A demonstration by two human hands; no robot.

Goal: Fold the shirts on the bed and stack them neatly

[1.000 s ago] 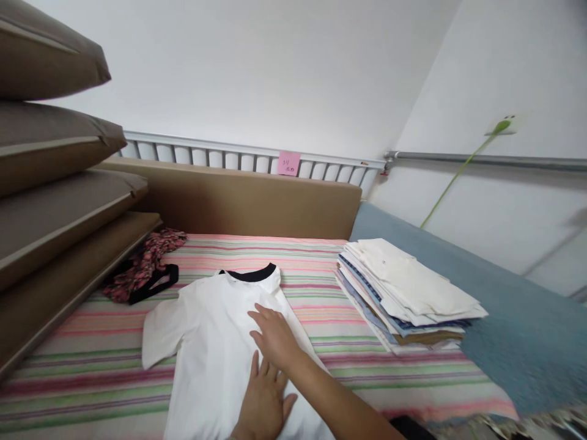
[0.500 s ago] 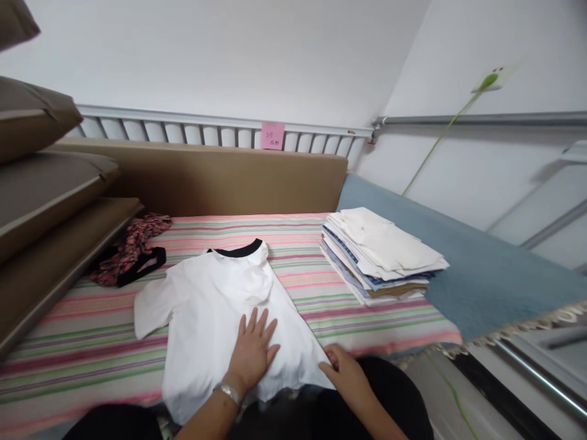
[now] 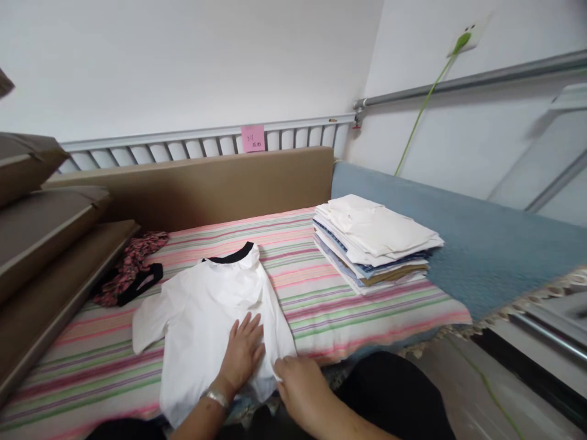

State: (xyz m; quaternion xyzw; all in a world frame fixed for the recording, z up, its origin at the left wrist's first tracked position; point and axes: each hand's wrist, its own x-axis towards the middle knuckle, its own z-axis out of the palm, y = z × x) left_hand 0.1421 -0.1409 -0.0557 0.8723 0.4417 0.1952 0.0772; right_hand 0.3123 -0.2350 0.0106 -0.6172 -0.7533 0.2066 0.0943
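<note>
Striped cloth (image 3: 293,263) lies beneath the white shirt (image 3: 202,324); on it left hand (image 3: 242,354) rests spread, right hand (image 3: 300,386) pinches its lower edge (folding, I judge; smoothing is needed next).

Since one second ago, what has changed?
The right hand has come down from higher up the white shirt and now pinches its lower right edge, which has shifted left toward the left hand. The left hand stays on the shirt; the folded stack and floral garment stay put.
</note>
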